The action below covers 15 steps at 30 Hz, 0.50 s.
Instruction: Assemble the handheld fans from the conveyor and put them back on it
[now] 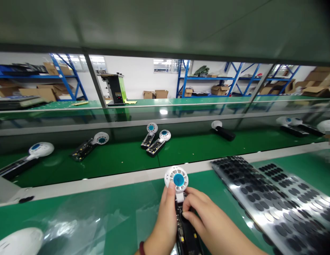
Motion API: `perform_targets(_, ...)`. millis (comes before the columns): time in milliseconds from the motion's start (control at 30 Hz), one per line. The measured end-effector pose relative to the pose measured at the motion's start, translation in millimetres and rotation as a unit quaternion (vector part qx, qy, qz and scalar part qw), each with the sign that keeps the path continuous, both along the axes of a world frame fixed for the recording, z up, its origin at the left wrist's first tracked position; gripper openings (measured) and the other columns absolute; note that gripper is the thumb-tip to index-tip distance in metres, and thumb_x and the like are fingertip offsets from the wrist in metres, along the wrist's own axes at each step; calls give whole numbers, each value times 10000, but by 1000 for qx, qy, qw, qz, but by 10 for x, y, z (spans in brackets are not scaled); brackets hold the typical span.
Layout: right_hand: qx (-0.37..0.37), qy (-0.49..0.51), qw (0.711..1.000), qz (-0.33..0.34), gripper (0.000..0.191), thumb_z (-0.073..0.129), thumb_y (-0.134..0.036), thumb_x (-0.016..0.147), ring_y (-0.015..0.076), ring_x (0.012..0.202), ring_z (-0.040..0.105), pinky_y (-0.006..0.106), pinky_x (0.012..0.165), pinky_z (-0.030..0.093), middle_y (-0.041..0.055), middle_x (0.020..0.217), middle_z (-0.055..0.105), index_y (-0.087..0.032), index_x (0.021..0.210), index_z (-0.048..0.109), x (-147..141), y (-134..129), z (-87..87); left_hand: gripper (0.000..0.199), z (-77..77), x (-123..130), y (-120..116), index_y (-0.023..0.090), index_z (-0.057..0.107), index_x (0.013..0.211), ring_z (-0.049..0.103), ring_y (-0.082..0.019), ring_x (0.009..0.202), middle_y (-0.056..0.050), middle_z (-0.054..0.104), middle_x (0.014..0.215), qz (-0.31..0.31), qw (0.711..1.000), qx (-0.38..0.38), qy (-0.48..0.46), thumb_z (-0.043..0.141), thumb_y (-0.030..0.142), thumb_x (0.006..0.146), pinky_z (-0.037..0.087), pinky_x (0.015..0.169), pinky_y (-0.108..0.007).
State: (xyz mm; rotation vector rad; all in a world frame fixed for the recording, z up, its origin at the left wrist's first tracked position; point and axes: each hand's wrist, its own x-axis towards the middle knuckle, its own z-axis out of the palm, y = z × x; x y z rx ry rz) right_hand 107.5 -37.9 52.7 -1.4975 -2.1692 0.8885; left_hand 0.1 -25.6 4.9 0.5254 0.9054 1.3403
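Between my hands is a handheld fan (180,198) with a round white head, a blue disc at its centre and a black body showing circuit parts. My left hand (167,212) wraps its left side, the thumb lying up against the white head. On the other side, my right hand (200,210) is closed at the neck and upper body, thumb and forefinger pinched together; whether a small piece sits between those fingertips I cannot make out. To the right lie sheets of black round stickers (256,193) on clear film.
Beyond the bench's pale edge strip (143,176), a green conveyor belt (127,161) carries several similar fans, including a pair (155,146) near the middle. Clear plastic film (71,226) and a white rounded part (20,241) lie at left. A shelf (165,28) hangs overhead.
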Motion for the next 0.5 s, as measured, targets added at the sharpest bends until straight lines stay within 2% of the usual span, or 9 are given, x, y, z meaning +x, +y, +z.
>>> perform_targets(133,7,6,1000,-3,142,447,-93,749,178,1055,457,307,880,375,13,1169,496,-223,726,501,13,-4,-49,437,-24,3,7,137,608,898,571,-196,858,-67,658,898,-4,1000,-5,-13,489,525,737,381,806,-293)
perform_targets(233,1,36,998,-50,202,468,-124,720,184,1014,490,310,860,391,41,1120,514,-235,887,491,21,-11,-135,465,-5,6,-1,135,598,883,592,-206,802,-72,666,820,-20,999,-24,-30,486,555,719,409,759,-310)
perform_targets(333,-76,123,986,-85,396,463,-196,723,178,945,547,286,825,418,62,1060,545,-218,1110,380,30,-1,-244,514,26,18,-11,131,577,951,602,-228,808,-84,669,813,-21,999,-28,-21,479,575,710,426,739,-328)
perform_targets(400,-142,189,970,-64,454,449,-244,738,168,888,578,275,809,427,71,1052,555,-204,1172,324,47,26,-294,533,27,38,-5,137,558,1000,594,-242,870,-92,666,885,8,1000,-19,13,486,576,704,422,766,-331)
perform_targets(500,-185,266,946,-25,503,496,-301,720,165,791,591,293,796,428,81,1037,553,-197,1176,313,90,85,-300,571,16,84,32,142,534,1030,552,-267,985,-114,635,1018,71,994,-6,84,490,595,684,385,849,-344)
